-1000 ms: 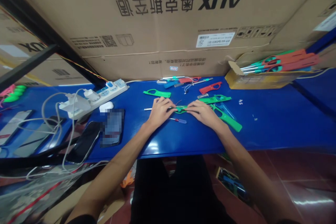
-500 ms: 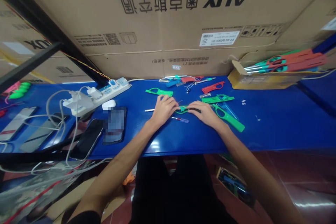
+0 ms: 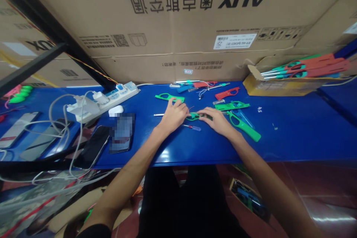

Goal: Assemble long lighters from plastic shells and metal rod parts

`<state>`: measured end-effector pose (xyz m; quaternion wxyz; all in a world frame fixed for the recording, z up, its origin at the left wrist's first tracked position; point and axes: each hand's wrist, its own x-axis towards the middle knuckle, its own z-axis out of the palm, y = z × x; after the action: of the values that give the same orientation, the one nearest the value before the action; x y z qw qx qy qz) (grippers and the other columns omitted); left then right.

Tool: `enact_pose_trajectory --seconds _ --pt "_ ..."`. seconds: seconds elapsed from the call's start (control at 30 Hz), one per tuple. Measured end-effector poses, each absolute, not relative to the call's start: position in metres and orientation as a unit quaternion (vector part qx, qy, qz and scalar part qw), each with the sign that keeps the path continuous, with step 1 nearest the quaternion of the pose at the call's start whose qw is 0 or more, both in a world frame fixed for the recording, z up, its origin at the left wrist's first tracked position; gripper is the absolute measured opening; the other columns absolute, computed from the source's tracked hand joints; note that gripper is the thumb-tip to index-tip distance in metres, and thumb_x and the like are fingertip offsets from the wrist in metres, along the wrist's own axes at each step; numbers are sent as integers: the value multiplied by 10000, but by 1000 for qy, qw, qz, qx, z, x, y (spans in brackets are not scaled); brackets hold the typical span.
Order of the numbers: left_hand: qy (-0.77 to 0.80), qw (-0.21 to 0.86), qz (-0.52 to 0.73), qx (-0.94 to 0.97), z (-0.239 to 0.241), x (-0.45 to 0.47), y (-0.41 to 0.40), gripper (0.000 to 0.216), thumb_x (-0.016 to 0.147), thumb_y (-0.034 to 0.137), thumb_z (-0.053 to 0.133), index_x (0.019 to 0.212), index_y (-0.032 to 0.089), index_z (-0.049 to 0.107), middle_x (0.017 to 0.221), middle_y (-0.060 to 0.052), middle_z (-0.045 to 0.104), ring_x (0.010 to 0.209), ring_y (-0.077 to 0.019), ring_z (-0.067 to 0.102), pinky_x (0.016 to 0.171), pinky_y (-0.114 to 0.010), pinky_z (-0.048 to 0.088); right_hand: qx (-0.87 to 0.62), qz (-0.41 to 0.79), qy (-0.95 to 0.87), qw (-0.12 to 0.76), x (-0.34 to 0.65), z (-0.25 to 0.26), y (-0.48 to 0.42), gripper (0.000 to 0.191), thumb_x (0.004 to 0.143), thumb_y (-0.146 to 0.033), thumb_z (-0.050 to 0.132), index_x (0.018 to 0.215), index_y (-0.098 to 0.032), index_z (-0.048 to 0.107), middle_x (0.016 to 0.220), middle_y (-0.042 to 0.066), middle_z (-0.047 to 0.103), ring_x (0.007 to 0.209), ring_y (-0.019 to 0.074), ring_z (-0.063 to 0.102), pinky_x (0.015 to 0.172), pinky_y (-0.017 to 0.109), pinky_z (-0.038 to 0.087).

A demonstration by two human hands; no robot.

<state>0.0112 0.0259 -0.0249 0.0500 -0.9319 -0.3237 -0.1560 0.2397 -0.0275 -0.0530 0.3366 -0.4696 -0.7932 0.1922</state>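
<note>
Between my two hands, low over the blue table, is a green gas lighter [image 3: 193,117] with its inner parts showing and a metal tube sticking out to the left. My left hand [image 3: 176,114] has its fingers closed on the lighter's left part. The fingers of my right hand [image 3: 214,119] pinch its right end, which they partly cover. Just below the hands lies a screwdriver [image 3: 196,128] with a clear purple handle. A green casing half [image 3: 245,128] rests by my right hand, and another green casing half [image 3: 166,97] lies behind my left hand.
Lighter parts [image 3: 192,85] and a red casing [image 3: 227,93] lie at the back. A carton [image 3: 279,86] at the right holds several red and green lighters. Phones [image 3: 93,145], a power strip [image 3: 113,98] and white cables are at the left. Large cardboard boxes [image 3: 173,29] stand behind.
Both hands stay at the lighter with only slight finger shifts. The whole view has moved a little; the things on the table lie as before.
</note>
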Motion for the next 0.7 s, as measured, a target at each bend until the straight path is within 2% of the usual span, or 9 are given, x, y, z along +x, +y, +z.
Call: enact_pose_trajectory --seconds 0.1,0.27,0.43,0.7 --pt "-317 18 -160 -934 -27 10 29 223 998 304 587 899 177 740 927 -105 739 1007 -291 586 1047 -516 316 -476 205 -789 330 240 -53 -27 211 988 -282 600 1156 -223 714 943 61 711 822 217 671 788 367 523" --pt "-314 -28 -170 -934 -27 8 33 191 997 324 601 924 212 737 937 -63 743 994 -265 593 1037 -488 315 -478 197 -796 315 239 -53 -27 228 996 -303 596 1176 -230 716 935 62 702 835 219 667 799 366 506" --pt "-315 8 -177 -932 -28 8 29 169 975 320 636 890 210 732 918 -57 729 965 -264 570 1002 -469 326 -461 161 -820 299 239 -53 -30 272 1026 -284 544 1235 -281 718 1038 76 690 956 242 647 831 388 483" --pt "-316 50 -203 -926 -37 7 19 187 1012 262 564 970 232 743 997 -55 715 989 -256 553 988 -449 343 -426 78 -863 259 240 -60 -31 417 1033 -175 454 1315 -375 687 992 73 603 870 220 554 761 360 485"
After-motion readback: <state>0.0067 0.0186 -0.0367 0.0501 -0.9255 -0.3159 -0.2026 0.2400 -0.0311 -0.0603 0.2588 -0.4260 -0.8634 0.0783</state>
